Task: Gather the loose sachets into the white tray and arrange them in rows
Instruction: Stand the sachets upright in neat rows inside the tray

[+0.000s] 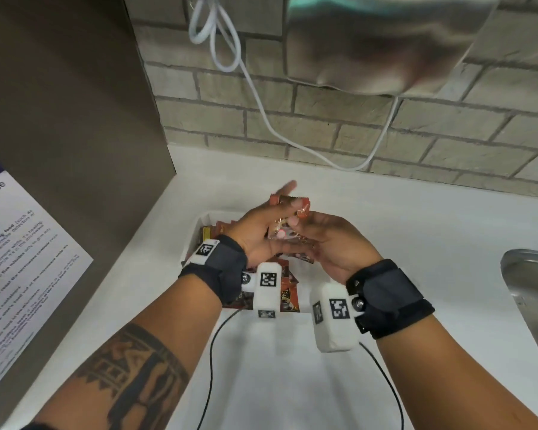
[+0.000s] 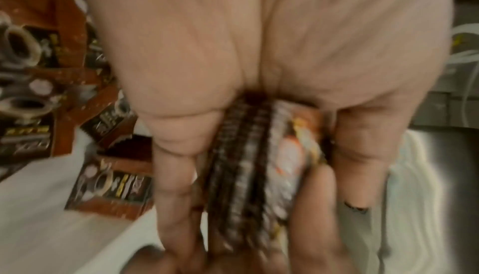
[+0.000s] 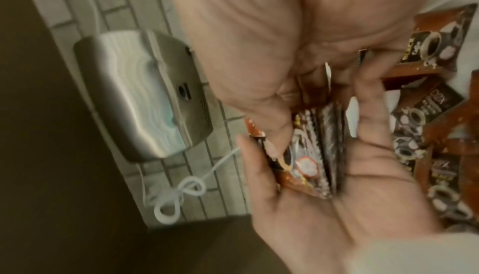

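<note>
Both hands hover together over the white tray (image 1: 201,219). Between them is a stack of brown coffee sachets (image 1: 280,233), held edge-on. My left hand (image 1: 258,231) cradles the stack (image 2: 249,165) between thumb and fingers, with one finger stretched forward. My right hand (image 1: 326,240) pinches the same stack (image 3: 311,155) from the other side with thumb and fingers. More sachets (image 1: 288,297) lie jumbled in the tray below the wrists, and also show as loose sachets (image 2: 108,188) in the left wrist view and as a pile of sachets (image 3: 427,155) in the right wrist view. Both wrist views are blurred.
The tray sits on a white counter (image 1: 416,231) against a brick wall. A metal hand dryer (image 1: 385,41) with a white cable (image 1: 261,119) hangs above. A dark appliance side with a printed notice (image 1: 28,243) stands at the left. A steel sink (image 1: 528,290) is at the right.
</note>
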The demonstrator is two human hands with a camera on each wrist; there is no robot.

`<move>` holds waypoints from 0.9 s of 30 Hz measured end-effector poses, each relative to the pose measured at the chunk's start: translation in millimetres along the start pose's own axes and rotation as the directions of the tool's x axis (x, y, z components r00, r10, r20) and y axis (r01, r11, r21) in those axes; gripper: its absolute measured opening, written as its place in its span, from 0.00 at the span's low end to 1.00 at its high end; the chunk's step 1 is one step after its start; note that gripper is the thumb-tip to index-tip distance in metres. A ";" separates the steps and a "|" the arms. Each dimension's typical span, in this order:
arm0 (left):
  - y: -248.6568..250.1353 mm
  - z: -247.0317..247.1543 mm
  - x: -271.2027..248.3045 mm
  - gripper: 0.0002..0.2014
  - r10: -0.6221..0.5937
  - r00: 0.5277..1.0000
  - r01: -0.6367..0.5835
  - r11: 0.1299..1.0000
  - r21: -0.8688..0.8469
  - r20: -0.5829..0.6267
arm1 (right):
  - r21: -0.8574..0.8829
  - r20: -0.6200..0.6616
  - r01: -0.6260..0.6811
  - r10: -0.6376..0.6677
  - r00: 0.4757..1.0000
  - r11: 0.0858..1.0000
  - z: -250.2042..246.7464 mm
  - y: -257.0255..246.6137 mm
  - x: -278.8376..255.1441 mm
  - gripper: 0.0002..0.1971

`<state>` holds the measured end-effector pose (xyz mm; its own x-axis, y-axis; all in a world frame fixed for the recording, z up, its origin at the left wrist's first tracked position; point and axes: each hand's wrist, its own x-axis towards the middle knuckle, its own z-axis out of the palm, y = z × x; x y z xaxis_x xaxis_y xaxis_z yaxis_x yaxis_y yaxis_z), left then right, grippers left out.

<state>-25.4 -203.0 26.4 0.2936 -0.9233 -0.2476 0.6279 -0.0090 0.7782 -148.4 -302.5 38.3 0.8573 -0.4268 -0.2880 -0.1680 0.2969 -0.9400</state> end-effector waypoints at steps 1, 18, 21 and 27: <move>-3.2 2.4 0.5 0.39 0.004 0.999 -0.003 1.000 -0.013 0.048 | 0.001 -0.012 0.032 -0.032 0.999 1.000 2.1 1.6 -1.2 0.18; -10.3 -6.4 3.7 0.24 0.068 0.998 -0.069 0.975 0.213 0.011 | -0.537 -0.064 0.208 -0.285 0.956 0.818 -21.0 -26.0 13.1 0.10; -9.3 -8.9 2.7 0.29 0.039 0.999 -0.036 0.984 0.174 -0.013 | -0.511 -0.064 0.219 -0.290 0.955 0.832 -23.6 -31.3 13.3 0.09; -2.0 -10.4 -0.1 0.26 0.084 0.996 -0.081 0.977 0.195 -0.006 | -0.525 -0.053 0.203 -0.270 0.961 0.826 -25.6 -37.0 11.1 0.10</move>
<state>-19.2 -198.9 18.9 0.3494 -0.9185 -0.1852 0.4492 -0.0093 0.8934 -145.1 -340.0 65.2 0.8435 -0.5361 -0.0324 -0.2200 -0.2899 -0.9314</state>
